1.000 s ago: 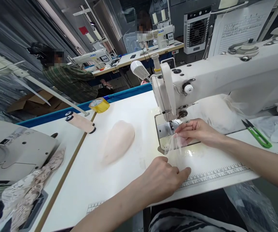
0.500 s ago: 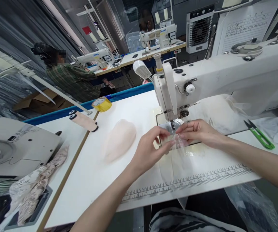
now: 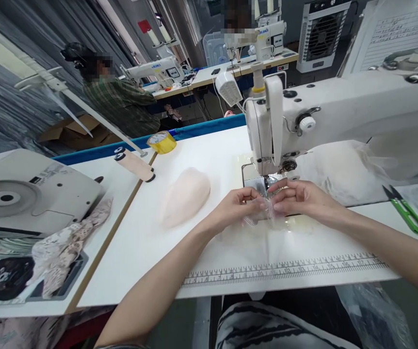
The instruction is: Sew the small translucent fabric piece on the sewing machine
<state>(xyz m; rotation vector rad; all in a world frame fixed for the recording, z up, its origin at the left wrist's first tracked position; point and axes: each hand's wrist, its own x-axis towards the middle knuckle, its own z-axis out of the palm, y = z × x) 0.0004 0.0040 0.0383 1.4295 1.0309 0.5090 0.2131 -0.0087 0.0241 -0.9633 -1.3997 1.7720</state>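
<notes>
Both hands are in front of the sewing machine (image 3: 267,121), just below its needle and presser foot. A thin, see-through fabric (image 3: 269,212) is gathered between my fingertips, and a faint part of it hangs toward the table edge. My left hand (image 3: 236,207) pinches it from the left, thumb against fingers. From the right, my right hand (image 3: 299,199) pinches the same fabric, its fingers curled beside the needle plate (image 3: 254,184). The fabric's outline is hard to make out against the white table. Left of my hands lies a pale pink moulded cup (image 3: 186,198).
Green thread snips (image 3: 409,213) and a pale fabric bundle (image 3: 343,172) lie to the right. Yellow tape (image 3: 161,142) and thread cones (image 3: 134,165) are at the left. A printed ruler (image 3: 281,271) runs along the front edge. People sit behind at other machines.
My left hand has closed its thumb and fingers on the sheer fabric and moved nearer my right hand. The fabric is drawn up from the table edge. Another person appears at the back.
</notes>
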